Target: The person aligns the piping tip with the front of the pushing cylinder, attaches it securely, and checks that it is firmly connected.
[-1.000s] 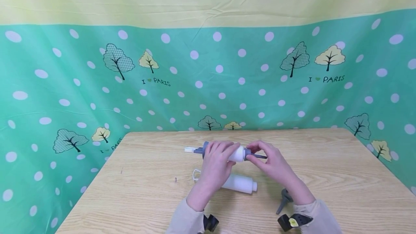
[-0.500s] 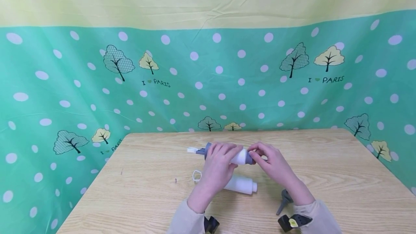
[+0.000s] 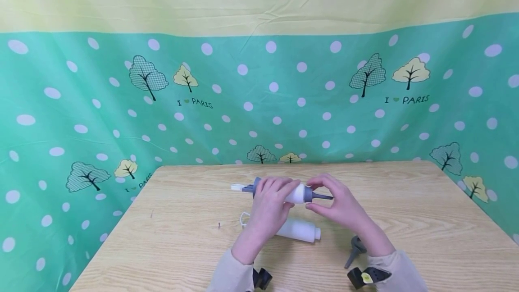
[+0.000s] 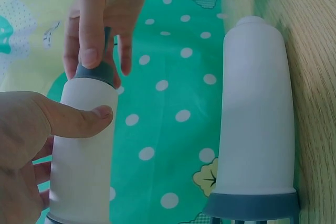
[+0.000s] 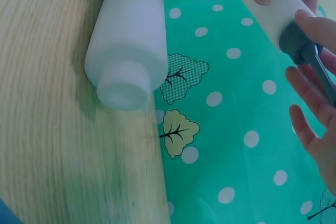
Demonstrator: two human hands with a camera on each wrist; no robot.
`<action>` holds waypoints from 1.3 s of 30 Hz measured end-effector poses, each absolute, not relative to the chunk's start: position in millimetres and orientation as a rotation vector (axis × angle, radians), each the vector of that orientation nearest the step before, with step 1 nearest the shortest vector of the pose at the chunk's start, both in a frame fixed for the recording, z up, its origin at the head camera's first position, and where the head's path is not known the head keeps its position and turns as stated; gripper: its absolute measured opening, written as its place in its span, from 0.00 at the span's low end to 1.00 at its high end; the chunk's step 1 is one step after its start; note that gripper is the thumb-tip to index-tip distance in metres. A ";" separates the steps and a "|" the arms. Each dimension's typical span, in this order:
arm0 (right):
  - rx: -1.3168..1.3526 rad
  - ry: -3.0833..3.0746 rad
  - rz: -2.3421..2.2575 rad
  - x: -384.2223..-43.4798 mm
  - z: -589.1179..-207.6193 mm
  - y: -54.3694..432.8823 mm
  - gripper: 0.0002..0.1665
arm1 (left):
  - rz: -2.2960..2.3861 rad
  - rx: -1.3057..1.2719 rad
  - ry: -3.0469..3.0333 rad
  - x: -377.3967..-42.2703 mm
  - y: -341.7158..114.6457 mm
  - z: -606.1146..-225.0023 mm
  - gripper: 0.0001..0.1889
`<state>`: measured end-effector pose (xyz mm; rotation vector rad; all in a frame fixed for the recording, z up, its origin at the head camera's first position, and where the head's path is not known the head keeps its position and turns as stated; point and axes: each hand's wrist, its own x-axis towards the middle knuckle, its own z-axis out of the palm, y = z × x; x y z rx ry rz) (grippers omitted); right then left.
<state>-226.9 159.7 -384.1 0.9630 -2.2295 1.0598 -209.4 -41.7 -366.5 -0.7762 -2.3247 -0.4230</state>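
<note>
My left hand (image 3: pixel 270 204) grips a white plastic bottle (image 3: pixel 297 194), held sideways above the table. A grey-blue collar and a pale narrow piece stick out at its left end. On the right end sits a grey nozzle cap (image 3: pixel 309 194) with a long thin spout. My right hand (image 3: pixel 342 202) has its thumb and fingers about this cap, from above and below. In the left wrist view a digit presses on the cap (image 4: pixel 94 72). Beneath the hands a second white bottle (image 3: pixel 299 230) lies on its side, partly hidden by the left wrist.
A loose grey nozzle piece (image 3: pixel 355 250) lies on the wooden table (image 3: pixel 170 247) near the right wrist. At the second bottle's left end is a white loop (image 3: pixel 244 219). One tiny item (image 3: pixel 219 225) lies further left. A green dotted curtain (image 3: pixel 227 116) hangs behind the table.
The right-hand fingers have turned about the cap and spread more, so the spout shows again. The held bottle has shifted slightly left since half a second ago.
</note>
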 end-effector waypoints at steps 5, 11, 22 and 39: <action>0.979 -2.222 1.061 -225.7 -384.1 157.5 0.27 | -0.412 -0.780 -2.323 -209.5 -41.4 -366.3 0.27; 1.006 -2.174 1.066 -225.4 -383.4 155.6 0.27 | -0.397 -0.784 -2.313 -209.1 -41.0 -366.0 0.27; 0.864 -2.319 1.100 -222.5 -383.9 156.8 0.18 | -0.399 -0.789 -2.316 -207.9 -40.6 -364.1 0.27; 0.749 -2.484 1.148 -219.2 -379.6 157.6 0.10 | -0.376 -0.806 -2.307 -203.5 -38.0 -362.3 0.27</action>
